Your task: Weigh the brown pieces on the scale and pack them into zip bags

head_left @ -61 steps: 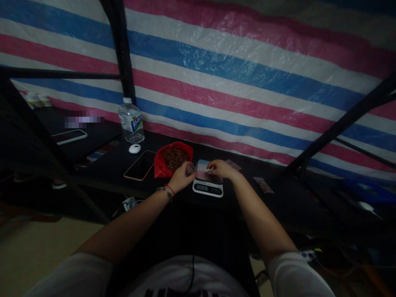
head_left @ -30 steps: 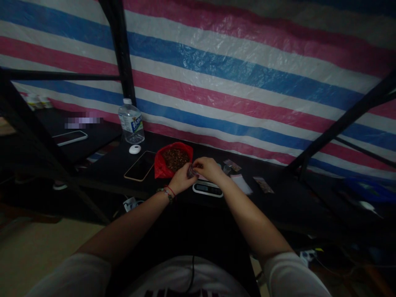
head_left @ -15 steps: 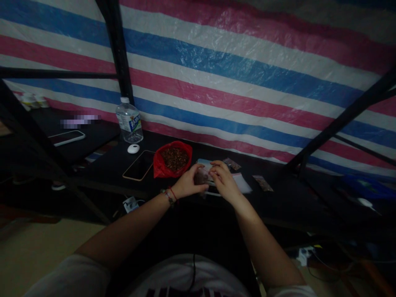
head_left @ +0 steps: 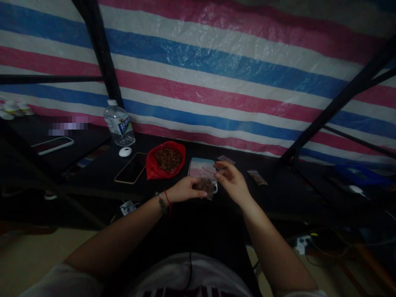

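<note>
My left hand (head_left: pixel 185 189) is closed on the lower part of a small clear zip bag (head_left: pixel 204 185) with brown bits inside. At the bag's upper right edge, the fingers of my right hand (head_left: pixel 231 179) are pinched together on the plastic. Beneath and behind the bag lies a flat pink-and-blue case or device (head_left: pixel 196 163), partly covered. An open red plastic bag (head_left: pixel 151 167) full of brown dried bits (head_left: pixel 168 159) stands left of my hands. Two more small filled bags lie to the right, one behind my right hand (head_left: pixel 225 159) and another filled bag (head_left: pixel 257 177) farther out.
A phone (head_left: pixel 130 168), a white rounded gadget (head_left: pixel 125 152) and a clear plastic bottle (head_left: pixel 120 126) are on the black table at left. Another phone (head_left: pixel 55 145) lies farther left. Dark metal posts (head_left: pixel 102 53) frame the space before a striped sheet (head_left: pixel 216 82).
My hands have moved apart a little, uncovering more of the pink-and-blue item. The filled zip bag now shows more plainly in my left hand. The whole view has shifted slightly.
</note>
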Demonstrator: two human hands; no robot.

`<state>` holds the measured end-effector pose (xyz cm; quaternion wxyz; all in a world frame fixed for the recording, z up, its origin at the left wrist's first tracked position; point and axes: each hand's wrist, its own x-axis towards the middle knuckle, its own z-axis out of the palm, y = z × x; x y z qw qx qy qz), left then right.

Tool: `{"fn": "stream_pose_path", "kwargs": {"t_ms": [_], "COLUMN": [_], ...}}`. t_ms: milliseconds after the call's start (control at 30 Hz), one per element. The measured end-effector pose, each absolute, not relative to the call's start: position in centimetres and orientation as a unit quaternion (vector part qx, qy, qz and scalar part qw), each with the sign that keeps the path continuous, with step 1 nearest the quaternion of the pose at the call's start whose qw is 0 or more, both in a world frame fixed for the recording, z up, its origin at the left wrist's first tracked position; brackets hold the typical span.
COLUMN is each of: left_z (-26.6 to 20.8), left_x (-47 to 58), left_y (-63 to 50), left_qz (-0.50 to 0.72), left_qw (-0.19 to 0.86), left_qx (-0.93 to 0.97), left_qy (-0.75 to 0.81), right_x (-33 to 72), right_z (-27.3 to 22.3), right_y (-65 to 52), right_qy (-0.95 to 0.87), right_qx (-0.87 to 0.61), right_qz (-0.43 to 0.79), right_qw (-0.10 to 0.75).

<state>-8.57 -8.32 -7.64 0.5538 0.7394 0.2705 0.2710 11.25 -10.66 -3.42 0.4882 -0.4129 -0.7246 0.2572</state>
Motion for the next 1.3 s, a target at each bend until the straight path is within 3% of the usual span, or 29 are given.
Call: {"fn": "stream_pose_path", "kwargs": {"t_ms": [133,267,500,767,1100,1300], "left_z": [-7.1,-7.3,-7.7,-7.6,-6.3,-6.2], "left_x": [-8.8,-8.7,-8.7,-8.6,-8.6,-9.0], "left_y": [-8.4,-8.2,-7.9,-7.9,-8.6,-8.6], "left_qz": [0.28,0.319,0.348,0.39,0.429,0.461], "left_qw": [0.471,0.462,0.469,0.491,0.493,0.424], "left_qx": [0.772,0.761,0.734,0.7,0.68,0.695], "left_qy": [0.321,0.327,0.347,0.342,0.332,0.353], "right_x": [11.4,11.4,11.6,11.6,11.6,11.0], "right_z": [-4.4,-4.8,-5.7,-5.1,-5.2,-4.8], "right_y": [-9.9,-9.4,-8.9,-9.3,-9.3,-9.8], "right_qy": [-0.667,-0.631,-0.679,-0.681,-0.678,-0.681], "right_qx": [-0.441,-0.44,-0.445,-0.439,-0.447,-0.438], "right_qz": [0.399,0.454,0.402,0.342,0.353,0.365], "right_qw": [0.449,0.449,0.424,0.475,0.464,0.46]}}
